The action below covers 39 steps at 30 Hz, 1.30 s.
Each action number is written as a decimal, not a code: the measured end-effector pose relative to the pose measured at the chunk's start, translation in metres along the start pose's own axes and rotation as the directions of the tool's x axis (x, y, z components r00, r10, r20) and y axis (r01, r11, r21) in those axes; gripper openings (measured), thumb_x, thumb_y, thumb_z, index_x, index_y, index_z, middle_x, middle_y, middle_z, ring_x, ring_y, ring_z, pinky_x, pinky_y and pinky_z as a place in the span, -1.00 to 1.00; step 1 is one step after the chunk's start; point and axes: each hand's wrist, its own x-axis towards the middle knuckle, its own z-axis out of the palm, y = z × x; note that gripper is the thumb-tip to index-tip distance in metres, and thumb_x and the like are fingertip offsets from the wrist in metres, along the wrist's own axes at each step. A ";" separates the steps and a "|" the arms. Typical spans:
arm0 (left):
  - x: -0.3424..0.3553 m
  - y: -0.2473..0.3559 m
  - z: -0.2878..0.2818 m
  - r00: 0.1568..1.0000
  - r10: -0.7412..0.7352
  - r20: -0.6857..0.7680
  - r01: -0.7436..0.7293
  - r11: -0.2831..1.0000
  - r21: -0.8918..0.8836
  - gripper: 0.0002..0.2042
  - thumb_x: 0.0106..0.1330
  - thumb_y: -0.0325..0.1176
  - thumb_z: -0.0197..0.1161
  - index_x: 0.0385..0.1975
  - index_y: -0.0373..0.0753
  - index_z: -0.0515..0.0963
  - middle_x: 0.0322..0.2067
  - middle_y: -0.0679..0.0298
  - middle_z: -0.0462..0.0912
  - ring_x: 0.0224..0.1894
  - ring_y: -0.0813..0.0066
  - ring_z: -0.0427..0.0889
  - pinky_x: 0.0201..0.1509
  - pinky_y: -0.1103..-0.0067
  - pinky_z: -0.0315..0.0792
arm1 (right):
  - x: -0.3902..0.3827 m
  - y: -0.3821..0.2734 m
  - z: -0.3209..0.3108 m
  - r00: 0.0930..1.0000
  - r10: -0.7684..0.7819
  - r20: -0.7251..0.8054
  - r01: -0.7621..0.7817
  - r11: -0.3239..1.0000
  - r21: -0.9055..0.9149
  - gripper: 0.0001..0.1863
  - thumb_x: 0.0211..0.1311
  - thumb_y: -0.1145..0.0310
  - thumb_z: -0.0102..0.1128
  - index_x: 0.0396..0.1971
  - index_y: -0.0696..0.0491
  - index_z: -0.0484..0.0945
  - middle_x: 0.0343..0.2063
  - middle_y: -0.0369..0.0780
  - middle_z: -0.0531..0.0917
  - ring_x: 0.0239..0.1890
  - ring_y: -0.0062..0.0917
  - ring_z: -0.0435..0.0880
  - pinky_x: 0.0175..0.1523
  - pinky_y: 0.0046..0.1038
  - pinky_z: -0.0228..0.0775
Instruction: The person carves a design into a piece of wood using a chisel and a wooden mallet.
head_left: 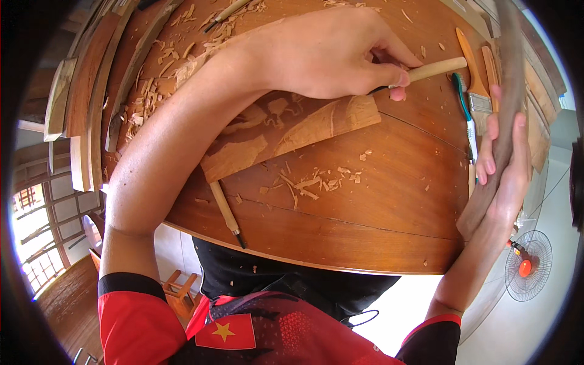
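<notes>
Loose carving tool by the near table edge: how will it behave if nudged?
The carving tool will probably roll, since its wooden handle looks rounded. It should feel stiff, with that solid-looking handle and dark blade. Might drop, too: its tip lies at the table's edge.

No lettering is readable; the shirt (304,331) bears 1 red patch (240,334) with 1 yellow star (223,332).

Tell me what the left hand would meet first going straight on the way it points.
Probably the paintbrush, with the held tool touching first; depth is unclear, so it might pass above.
</notes>
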 end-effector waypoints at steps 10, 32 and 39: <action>-0.002 -0.010 0.011 0.994 0.040 -0.100 -0.057 0.983 -0.174 -0.73 0.54 -0.38 0.18 0.10 -0.41 0.54 -0.17 0.11 0.77 -0.11 0.41 0.72 0.01 0.49 0.57 | 0.003 0.008 0.007 0.999 -0.034 0.002 0.034 0.997 -0.073 -0.34 0.65 -0.05 -0.20 0.44 0.17 0.28 -0.40 -0.39 0.39 -0.71 -0.79 0.20 -0.70 -0.67 0.09; -0.004 -0.010 0.011 0.958 0.229 -0.172 -0.239 0.970 -0.039 -0.62 0.53 -0.38 0.21 0.26 -0.40 0.52 -0.17 0.05 0.78 -0.11 0.35 0.77 0.04 0.47 0.65 | -0.001 0.008 0.002 0.991 -0.011 0.137 0.012 1.000 -0.007 -0.40 0.65 0.01 -0.11 0.38 0.18 0.39 -0.34 -0.31 0.49 -0.67 -0.73 0.32 -0.60 -0.62 0.17; 0.004 -0.013 0.007 0.987 0.123 -0.099 -0.136 0.982 -0.131 -0.70 0.53 -0.37 0.19 0.14 -0.39 0.61 -0.24 0.04 0.79 -0.19 0.34 0.77 -0.06 0.45 0.62 | -0.001 0.007 0.001 0.986 0.067 0.151 -0.056 0.995 -0.077 -0.40 0.65 0.00 -0.14 0.37 0.19 0.37 -0.35 -0.32 0.47 -0.67 -0.76 0.30 -0.63 -0.64 0.14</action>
